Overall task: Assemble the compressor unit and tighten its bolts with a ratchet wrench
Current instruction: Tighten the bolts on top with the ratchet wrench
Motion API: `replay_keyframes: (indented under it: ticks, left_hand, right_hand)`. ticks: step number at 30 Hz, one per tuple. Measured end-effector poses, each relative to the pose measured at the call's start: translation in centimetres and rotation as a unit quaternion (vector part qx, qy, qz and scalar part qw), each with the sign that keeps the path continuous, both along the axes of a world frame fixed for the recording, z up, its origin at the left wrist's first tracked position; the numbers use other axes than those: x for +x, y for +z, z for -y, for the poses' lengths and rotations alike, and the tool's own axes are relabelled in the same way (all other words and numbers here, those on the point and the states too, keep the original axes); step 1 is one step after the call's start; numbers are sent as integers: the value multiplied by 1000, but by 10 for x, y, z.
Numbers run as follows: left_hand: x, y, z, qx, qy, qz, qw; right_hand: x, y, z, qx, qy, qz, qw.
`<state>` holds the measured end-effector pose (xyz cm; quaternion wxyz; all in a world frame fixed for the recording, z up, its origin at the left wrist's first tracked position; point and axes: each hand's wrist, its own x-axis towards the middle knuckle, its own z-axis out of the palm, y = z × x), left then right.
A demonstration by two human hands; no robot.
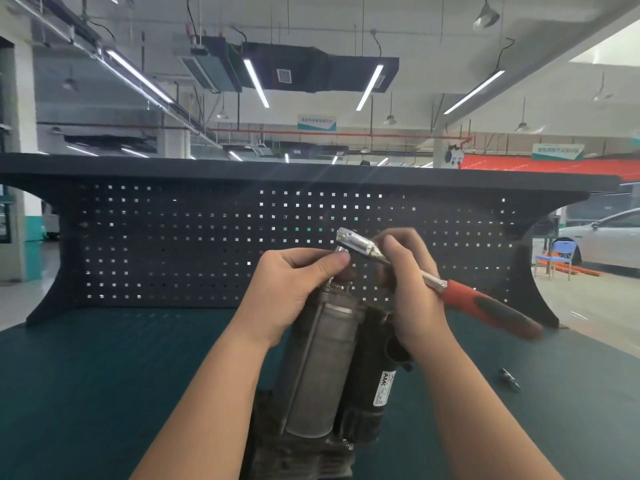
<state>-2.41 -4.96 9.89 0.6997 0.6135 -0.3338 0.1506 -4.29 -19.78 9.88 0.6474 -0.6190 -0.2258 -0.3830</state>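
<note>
The compressor unit [322, 368], a grey metal cylinder beside a black motor with an AMK label, stands upright on the green bench mat. My left hand [294, 289] grips the top of the cylinder, its fingertips curled around the socket under the wrench head. The ratchet wrench [360, 245] has a chrome head and shaft and a red and black handle [491, 310] pointing down to the right. My right hand [412, 289] holds the chrome shaft just behind the head. The bolt under the socket is hidden by my fingers.
A small dark metal bit [509, 378] lies on the mat [104, 393] to the right. A black pegboard back panel [173, 244] rises behind the bench. A white car [609, 240] and a blue chair [557, 258] stand on the shop floor at far right.
</note>
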Motion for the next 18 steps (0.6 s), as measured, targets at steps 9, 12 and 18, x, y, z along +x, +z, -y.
replay_keyframes:
  ticks: [9,12,18]
  left_hand:
    - [-2,1,-2,50,-12,3,999]
    - [-4,1,-1,36,-6,-5,999]
    - [-2,2,-3,23,-21,-12,999]
  right_hand:
    - [-3,4,-3,-130,-82,126,980]
    - [3,-4,8,-57,28,-31,997]
    - [-4,14,-1,-99,-44,77,991]
